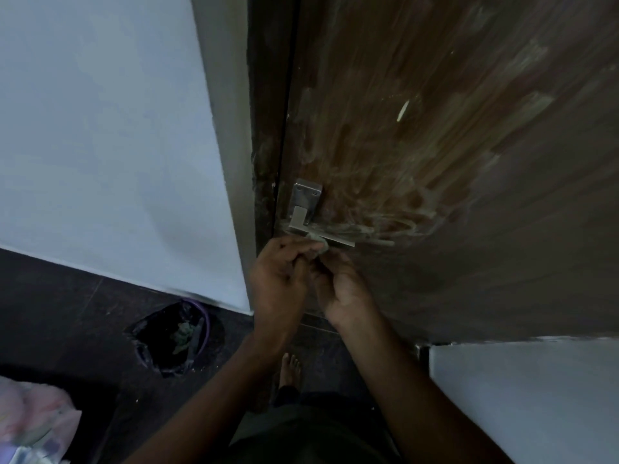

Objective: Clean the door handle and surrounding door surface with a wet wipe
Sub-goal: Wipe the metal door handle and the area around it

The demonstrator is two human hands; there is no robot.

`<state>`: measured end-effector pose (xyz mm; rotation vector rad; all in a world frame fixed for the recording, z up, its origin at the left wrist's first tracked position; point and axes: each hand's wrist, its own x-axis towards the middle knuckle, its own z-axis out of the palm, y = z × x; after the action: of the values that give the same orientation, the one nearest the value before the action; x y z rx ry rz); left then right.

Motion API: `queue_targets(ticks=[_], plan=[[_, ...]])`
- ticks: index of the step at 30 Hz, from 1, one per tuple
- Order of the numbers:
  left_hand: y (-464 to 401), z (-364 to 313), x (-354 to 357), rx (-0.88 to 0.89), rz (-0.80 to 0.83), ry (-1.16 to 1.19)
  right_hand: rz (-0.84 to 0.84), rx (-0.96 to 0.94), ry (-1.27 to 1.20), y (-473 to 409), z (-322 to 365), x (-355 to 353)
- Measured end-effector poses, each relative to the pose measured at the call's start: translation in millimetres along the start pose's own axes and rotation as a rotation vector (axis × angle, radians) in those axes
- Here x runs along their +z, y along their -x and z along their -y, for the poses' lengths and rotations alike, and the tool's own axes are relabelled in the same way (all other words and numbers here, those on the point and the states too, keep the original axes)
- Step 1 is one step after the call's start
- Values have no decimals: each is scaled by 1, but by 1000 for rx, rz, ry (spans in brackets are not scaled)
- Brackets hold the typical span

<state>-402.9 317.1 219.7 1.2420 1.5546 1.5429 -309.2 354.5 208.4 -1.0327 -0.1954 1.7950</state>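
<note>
Wipe (318, 246) pinched in both hands' grip (279, 276) (340, 286) under door handle (321, 237).

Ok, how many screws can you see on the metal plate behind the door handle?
2, both along the top edge of the handle plate: one near its left corner, one near its right corner. Lower screws may be hidden behind the lever.
</note>
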Motion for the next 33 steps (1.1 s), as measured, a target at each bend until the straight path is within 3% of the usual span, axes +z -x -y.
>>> queue_targets(ticks=[7,15,20,25,30,33], plan=[[-12,8,-1,69,65,-231,-126,-191,84,1,24,-43],[-15,12,-6,59,17,-265,-100,-616,1104,7,66,-35],[-19,16,-8,41,-13,-251,9,-637,1398,-2,65,4],[-25,14,-7,21,-37,-231,23,-674,1478,-9,40,28],[-25,12,-11,34,-81,-218,-232,-680,1505,7,45,9],[-27,14,-14,35,-97,-260,-220,-648,1495,6,42,27]])
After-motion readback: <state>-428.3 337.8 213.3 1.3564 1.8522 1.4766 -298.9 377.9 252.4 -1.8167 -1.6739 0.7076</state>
